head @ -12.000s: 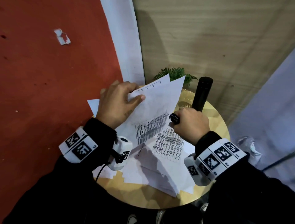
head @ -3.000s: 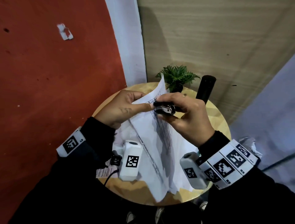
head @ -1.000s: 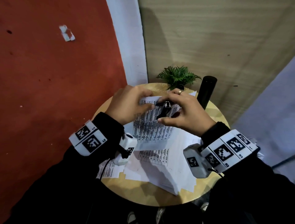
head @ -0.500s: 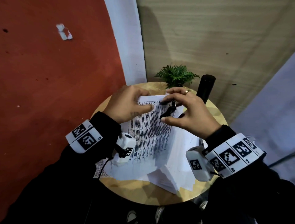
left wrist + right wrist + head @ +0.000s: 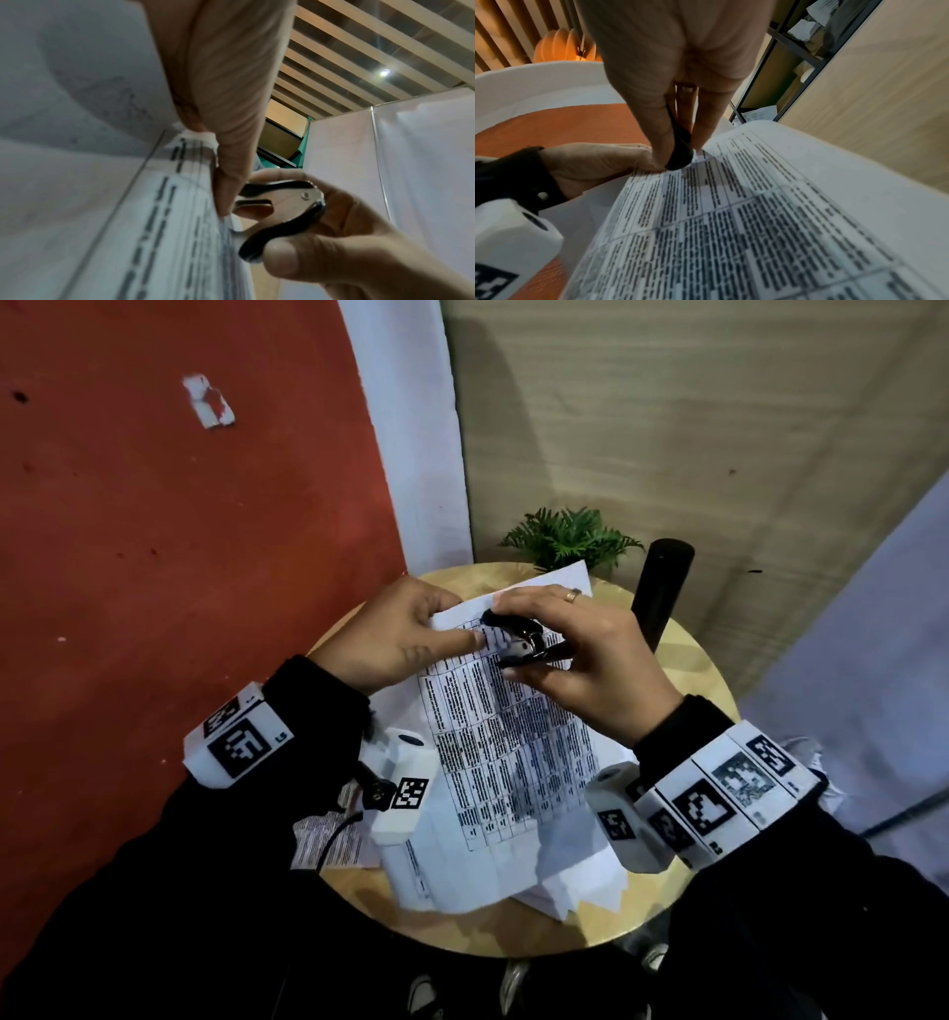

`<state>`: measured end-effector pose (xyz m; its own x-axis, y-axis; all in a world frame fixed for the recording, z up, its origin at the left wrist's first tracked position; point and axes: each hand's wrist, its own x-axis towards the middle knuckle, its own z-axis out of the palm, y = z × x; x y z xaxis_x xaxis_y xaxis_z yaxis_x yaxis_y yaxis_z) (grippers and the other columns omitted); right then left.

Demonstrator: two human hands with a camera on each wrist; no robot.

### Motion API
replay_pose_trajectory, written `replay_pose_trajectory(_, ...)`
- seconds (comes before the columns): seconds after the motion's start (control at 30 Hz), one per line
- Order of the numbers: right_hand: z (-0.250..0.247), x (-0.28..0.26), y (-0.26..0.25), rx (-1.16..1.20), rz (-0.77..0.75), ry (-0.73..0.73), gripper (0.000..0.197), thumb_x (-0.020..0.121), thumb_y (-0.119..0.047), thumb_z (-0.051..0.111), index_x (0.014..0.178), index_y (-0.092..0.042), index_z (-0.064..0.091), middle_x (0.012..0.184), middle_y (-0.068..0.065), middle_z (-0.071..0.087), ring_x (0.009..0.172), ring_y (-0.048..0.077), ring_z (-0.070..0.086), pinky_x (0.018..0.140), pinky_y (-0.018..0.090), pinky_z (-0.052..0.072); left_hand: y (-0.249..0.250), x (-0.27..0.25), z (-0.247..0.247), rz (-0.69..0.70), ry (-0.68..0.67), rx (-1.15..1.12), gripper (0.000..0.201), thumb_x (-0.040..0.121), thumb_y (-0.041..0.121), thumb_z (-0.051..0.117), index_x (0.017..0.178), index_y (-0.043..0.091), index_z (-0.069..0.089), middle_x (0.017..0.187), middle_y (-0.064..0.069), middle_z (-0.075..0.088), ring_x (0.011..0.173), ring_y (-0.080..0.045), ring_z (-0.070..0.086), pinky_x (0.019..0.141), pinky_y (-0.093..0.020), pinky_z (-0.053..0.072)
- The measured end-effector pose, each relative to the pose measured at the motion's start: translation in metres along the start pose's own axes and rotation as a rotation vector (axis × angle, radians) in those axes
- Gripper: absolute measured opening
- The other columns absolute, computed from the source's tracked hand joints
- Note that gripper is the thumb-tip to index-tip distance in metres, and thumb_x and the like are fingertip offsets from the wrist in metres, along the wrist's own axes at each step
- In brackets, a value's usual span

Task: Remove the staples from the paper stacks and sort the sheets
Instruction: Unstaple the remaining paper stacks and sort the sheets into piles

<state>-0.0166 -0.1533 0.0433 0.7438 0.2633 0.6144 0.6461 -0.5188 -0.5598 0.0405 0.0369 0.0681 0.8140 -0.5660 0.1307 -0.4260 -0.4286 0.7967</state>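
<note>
**Staple remover set at the top corner of a printed stack**

A stack of white paper sheets printed with dense black tables (image 5: 506, 737) is held lifted at its far end above a small round table with a light wooden top (image 5: 688, 660). The top left corner of the stack is pinched by the left hand (image 5: 395, 639), with the thumb laid flat on the printed face and the other fingers curled behind the sheets. In the left wrist view the thumb (image 5: 231, 178) is seen pressed against the edge of the stack.

A black-handled staple remover with metal claws (image 5: 518, 639) is gripped by the right hand (image 5: 590, 665), squeezed between the thumb below and the forefinger above. A gold-coloured ring (image 5: 572, 594) is worn on one finger of that hand. The claws are placed at the top edge of the stack, just beside the left thumb tip; whether a staple is caught in them cannot be told.

Beneath the lifted stack, further loose white sheets (image 5: 565, 880) are spread on the table, overlapping one another, and one printed sheet (image 5: 328, 845) lies apart at the left rim. At the far side of the table a small green plant (image 5: 570, 539) and an upright black cylinder (image 5: 662, 593) are found. Black sleeves and white marker-printed bands are worn on both wrists.
</note>
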Motion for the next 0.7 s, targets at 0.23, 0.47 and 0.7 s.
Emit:
replay_pose_trajectory(0.23, -0.003, 0.000, -0.001, 0.001, -0.036, 0.010, 0.048, 0.070, -0.014, 0.075, 0.115, -0.001, 0.063, 0.112, 0.011, 0.065, 0.104, 0.022, 0.062, 0.080, 0.036, 0.057, 0.005, 0.001, 0.003, 0.022, 0.063, -0.050, 0.053, 0.062, 0.043, 0.072, 0.073, -0.007, 0.064, 0.063, -0.004, 0.044, 0.060, -0.012, 0.037, 0.055, -0.028, 0.025)
replay_pose_trajectory(0.47, -0.004, -0.001, -0.004, 0.011, -0.077, -0.032, 0.045, 0.072, -0.010, 0.073, 0.115, -0.002, 0.064, 0.116, 0.010, 0.065, 0.107, 0.022, 0.062, 0.076, 0.030, 0.057, 0.010, -0.001, -0.001, 0.014, -0.012, -0.069, 0.071, 0.061, 0.051, 0.072, 0.078, -0.017, 0.062, 0.068, -0.006, 0.042, 0.065, -0.017, 0.033, 0.058, -0.030, 0.023)
replay_pose_trajectory(0.7, -0.004, 0.000, -0.005, -0.107, -0.139, -0.032, 0.042, 0.075, -0.014, 0.072, 0.114, -0.001, 0.064, 0.115, 0.012, 0.066, 0.105, 0.024, 0.064, 0.081, 0.034, 0.057, 0.011, -0.002, 0.000, -0.020, -0.026, -0.146, 0.054, 0.061, 0.036, 0.078, 0.081, -0.013, 0.066, 0.073, -0.010, 0.054, 0.069, -0.016, 0.043, 0.064, -0.030, 0.031)
